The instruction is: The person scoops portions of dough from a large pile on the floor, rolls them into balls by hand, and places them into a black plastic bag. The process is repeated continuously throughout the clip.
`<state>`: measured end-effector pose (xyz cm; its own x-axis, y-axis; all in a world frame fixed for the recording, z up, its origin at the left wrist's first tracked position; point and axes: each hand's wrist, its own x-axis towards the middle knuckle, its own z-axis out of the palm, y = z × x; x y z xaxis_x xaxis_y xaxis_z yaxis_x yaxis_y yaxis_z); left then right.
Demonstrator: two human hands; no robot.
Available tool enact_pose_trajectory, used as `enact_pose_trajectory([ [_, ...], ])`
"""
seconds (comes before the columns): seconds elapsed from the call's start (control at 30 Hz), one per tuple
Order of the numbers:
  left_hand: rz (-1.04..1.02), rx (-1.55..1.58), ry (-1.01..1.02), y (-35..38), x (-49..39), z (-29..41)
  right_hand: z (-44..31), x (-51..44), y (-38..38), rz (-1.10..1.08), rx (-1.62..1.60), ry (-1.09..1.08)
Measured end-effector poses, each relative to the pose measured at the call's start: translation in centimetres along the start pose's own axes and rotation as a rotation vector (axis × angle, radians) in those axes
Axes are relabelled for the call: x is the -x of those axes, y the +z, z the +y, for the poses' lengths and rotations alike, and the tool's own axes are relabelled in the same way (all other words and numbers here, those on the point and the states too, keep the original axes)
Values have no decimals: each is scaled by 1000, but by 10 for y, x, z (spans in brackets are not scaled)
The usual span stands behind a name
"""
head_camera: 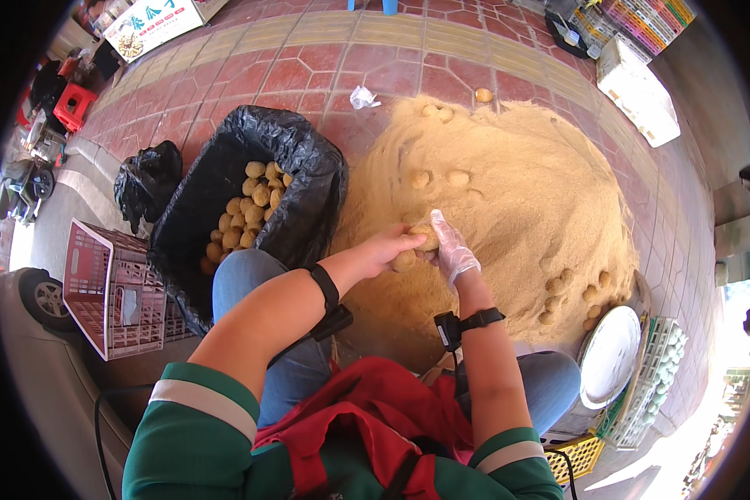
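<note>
My bare left hand (384, 247) has its thumb over a round, husk-coated ball (424, 237). A second coated ball (404, 261) sits at the fingers of that hand, just below. Against the first ball's right side is my right hand (455, 250), in a clear plastic glove, its fingers partly hidden. Both hands are over a wide heap of tan husk (525, 181) on the tiled ground. Several balls lie partly sunk in the heap, including one ball (420, 179) beyond my hands. A black-lined container (184, 250) on the left holds many coated balls (250, 206).
A pink plastic crate (134, 312) and a black plastic bag (150, 178) stand left. On the right are a round white lid (609, 356), a tray of pale green eggs (659, 369) and a yellow crate (578, 459). Farther off lie crumpled plastic (364, 98) and a white foam box (637, 90).
</note>
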<state>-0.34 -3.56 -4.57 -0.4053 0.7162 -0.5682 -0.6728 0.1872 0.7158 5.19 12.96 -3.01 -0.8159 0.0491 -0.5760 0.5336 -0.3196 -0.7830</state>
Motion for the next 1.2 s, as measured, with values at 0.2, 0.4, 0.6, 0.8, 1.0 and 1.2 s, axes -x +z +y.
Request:
enact_pose_trajectory([
  [0.2, 169, -124, 235, 10, 0, -4, 10, -10, -8, -76, -219, 21],
  [0.4, 254, -271, 207, 8, -3, -8, 11, -10, -5, -47, -181, -55],
  [0.6, 314, -366, 442, 8, -11, -14, 8, -8, -10, -66, -218, 39],
  [0.8, 351, -458, 436, 14, -6, -6, 1, -5, -14, -8, -130, -101],
  [1.0, 198, -427, 173, 8, -8, -1, -7, 4, -10, -50, -103, -318],
  [1.2, 111, -258, 70, 10, -4, 1, 3, -7, -2, 39, -48, -280],
])
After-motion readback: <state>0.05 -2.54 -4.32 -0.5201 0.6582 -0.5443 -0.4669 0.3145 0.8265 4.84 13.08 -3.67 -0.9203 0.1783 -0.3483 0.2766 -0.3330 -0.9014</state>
